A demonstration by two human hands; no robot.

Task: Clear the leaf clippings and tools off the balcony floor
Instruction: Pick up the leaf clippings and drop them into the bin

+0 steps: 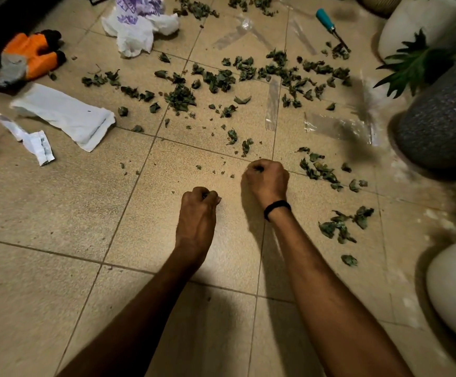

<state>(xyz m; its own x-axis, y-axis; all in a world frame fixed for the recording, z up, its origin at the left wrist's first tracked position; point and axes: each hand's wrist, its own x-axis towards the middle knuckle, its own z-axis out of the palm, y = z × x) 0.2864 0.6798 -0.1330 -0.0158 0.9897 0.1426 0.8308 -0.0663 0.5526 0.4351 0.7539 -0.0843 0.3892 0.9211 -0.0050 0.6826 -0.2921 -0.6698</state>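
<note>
The balcony floor [66, 213] is the biggest worry. Most of the leaf clippings [216, 80] lie scattered across it ahead of both hands, with smaller patches to the right of my right hand. I judge that grabbing by the fistful will leave crumbs in the tile joints.

The grey pot [438, 118], beyond and to the right of my right hand, has a plant's leaves hanging low beside it. Reaching for the clippings near it could snag them.

The white plastic bag [137, 31] lies crumpled far ahead of my left hand, so handfuls carried that far may shed bits on the way.

The teal-handled tool [328, 24] sits far ahead of my right hand with its dark tip among clippings, and a blind grab there could nick me.

The clear strips [272, 104] on the tiles ahead of my right hand are easy to miss.

My left hand [198, 205] and right hand [266, 180] are both curled into fists low over the floor, with dark leaf bits showing in each.

The bag's purple print is too crumpled to read, and I see no other writing.
</note>
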